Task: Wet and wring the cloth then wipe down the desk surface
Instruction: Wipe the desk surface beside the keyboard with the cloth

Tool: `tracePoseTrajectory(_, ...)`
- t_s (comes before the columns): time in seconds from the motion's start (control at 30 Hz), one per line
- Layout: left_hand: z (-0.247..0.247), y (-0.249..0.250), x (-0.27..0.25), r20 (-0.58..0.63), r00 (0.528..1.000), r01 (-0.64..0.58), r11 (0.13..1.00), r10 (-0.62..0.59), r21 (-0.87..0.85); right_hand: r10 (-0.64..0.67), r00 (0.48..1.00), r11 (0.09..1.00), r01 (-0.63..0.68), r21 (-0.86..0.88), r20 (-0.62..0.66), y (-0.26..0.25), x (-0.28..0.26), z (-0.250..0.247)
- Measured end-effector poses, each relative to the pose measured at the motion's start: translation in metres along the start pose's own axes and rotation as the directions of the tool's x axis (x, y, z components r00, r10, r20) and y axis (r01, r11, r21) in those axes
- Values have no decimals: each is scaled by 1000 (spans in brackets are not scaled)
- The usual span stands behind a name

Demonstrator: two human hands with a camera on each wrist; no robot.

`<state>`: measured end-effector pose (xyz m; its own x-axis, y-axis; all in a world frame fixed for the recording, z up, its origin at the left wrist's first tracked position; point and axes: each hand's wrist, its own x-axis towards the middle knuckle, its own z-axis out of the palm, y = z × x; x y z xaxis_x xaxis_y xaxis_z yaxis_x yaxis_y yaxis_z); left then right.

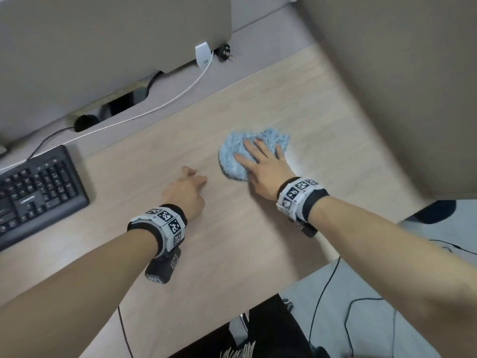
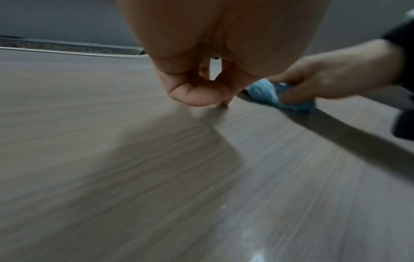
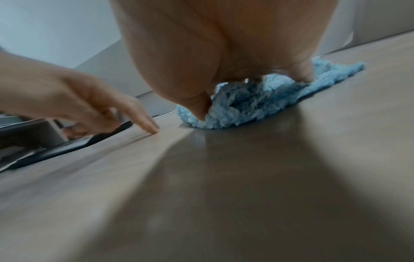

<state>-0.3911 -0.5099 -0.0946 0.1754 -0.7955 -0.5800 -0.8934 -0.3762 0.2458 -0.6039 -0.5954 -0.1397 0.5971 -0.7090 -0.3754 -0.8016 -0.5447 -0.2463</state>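
While the right hand (image 1: 265, 169) lies flat on the blue cloth (image 1: 233, 153), its fingers (image 1: 251, 148) stretch straight across the bunched fabric, pressing it to the bench (image 1: 232, 241); nothing curls round it. Cloth sits toward the bench's far right part, near the right-side partition (image 1: 400, 86), spilling out beyond the fingertips and to the thumb side. Right wrist view: thumb tip and one finger dig into the crumpled pile (image 3: 246, 104). Left hand (image 1: 187, 189) just beside the cloth, apart from it, loosely curled, holding nothing, one fingertip touching the wood. Keyboard (image 1: 36, 192) at the bench's left edge; white cable (image 1: 180, 94) runs along the far edge.
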Motion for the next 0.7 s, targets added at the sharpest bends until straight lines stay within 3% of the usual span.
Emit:
tracePoseTrajectory(0.07,-4,2,1,-1,1000,8,999,-8,31,109,993,994,-107,37,-50,36,-5,-6)
tracePoseTrajectory(0.17,-7,5,1,29,1000,-1,996,-2,87,385,917,922,-375,99,-106,87,9,-26)
tracePoseTrajectory(0.27,-6,4,3,31,1000,0,997,-2,77,502,864,860,-495,122,-35,81,42,-41)
tracePoseTrajectory(0.33,-5,4,5,19,1000,6,999,-7,37,445,895,892,-444,81,2,52,54,-39)
tracePoseTrajectory(0.4,-4,6,7,7,1000,9,999,-9,32,296,955,955,-295,39,-17,24,49,-27)
tracePoseTrajectory(0.47,-4,9,8,3,1000,24,998,-25,60,181,983,983,-179,46,-41,12,29,-14)
tracePoseTrajectory(0.53,-7,15,11,-9,1000,20,996,-19,86,213,972,974,-204,99,-96,27,6,-6)
tracePoseTrajectory(0.6,-9,22,14,-25,1000,-4,997,6,81,364,921,924,-338,182,-141,57,-16,-1)
tracePoseTrajectory(0.7,-7,39,18,-16,997,-71,995,72,73,600,787,787,-545,289,-148,112,-56,0)
